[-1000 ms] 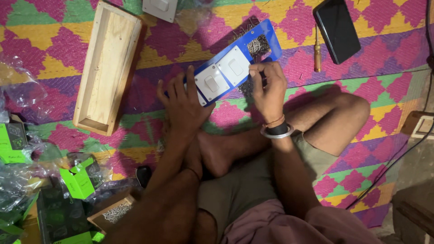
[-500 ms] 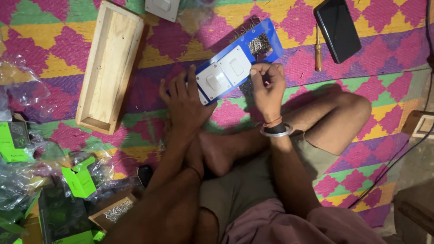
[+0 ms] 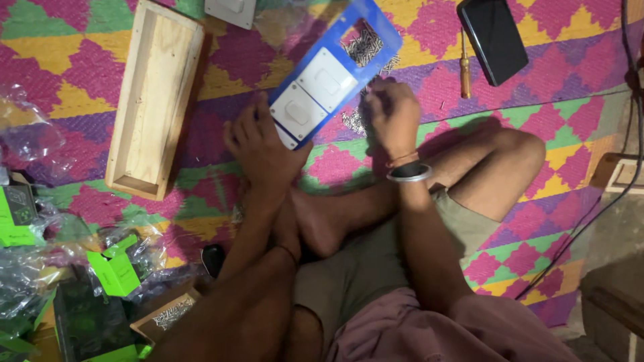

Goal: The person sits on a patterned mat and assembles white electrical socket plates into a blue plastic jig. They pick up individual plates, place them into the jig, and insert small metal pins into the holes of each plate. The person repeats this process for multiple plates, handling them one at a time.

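A blue switch plate (image 3: 365,30) with two white switches (image 3: 315,90) fitted in it lies tilted over the patterned mat. My left hand (image 3: 261,144) holds its lower left end. My right hand (image 3: 392,114) sits just right of the plate, fingers pinched together over a small pile of silver screws (image 3: 352,121). More screws show through the plate's open cut-out (image 3: 362,47). Whether the fingers hold a screw is too small to see. I sit cross-legged behind both hands.
A long wooden box (image 3: 154,100) lies open at the left. A screwdriver (image 3: 464,67) and a black phone (image 3: 494,37) lie at the upper right. Green cartons (image 3: 114,271) and clear plastic bags (image 3: 27,131) crowd the lower left. A white switch (image 3: 231,10) sits at the top.
The plate has stayed under my left hand. My right hand has come off the plate's right end and dropped to the screws beside it.
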Demonstrator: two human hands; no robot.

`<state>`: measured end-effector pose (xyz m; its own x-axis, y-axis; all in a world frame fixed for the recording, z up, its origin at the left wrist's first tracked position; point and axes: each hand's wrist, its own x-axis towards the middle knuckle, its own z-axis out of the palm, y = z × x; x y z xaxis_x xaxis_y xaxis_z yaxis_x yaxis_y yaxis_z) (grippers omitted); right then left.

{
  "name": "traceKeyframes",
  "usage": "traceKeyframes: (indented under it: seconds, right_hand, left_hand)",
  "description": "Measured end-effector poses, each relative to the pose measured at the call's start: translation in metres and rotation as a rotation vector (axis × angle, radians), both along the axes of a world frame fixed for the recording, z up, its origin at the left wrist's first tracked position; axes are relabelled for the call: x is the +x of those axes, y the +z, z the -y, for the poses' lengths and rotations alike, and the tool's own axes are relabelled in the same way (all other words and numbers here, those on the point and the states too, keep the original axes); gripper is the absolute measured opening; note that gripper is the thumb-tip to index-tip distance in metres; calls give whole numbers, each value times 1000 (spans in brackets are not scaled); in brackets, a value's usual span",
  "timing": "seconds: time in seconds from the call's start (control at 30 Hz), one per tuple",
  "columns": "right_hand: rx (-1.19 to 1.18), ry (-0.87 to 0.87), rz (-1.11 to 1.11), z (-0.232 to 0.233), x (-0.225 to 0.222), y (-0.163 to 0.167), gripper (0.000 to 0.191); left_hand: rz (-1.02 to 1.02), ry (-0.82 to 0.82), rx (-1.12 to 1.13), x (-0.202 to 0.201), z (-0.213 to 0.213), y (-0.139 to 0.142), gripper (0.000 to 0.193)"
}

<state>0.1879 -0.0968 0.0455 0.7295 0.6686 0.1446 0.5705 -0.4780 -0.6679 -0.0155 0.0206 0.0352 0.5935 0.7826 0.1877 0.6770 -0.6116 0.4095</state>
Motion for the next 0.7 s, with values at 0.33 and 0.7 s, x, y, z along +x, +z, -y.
traceKeyframes:
  seconds: [0.33,0.7]
  right_hand:
    - [-161,-67,128,-28,-20,16,20]
    - [514,-356,-870,-16,-15,21,13]
  left_hand:
    - [-14,-18,1,-5,3,-10,103]
    - [-51,38,83,3,-2,-15,105]
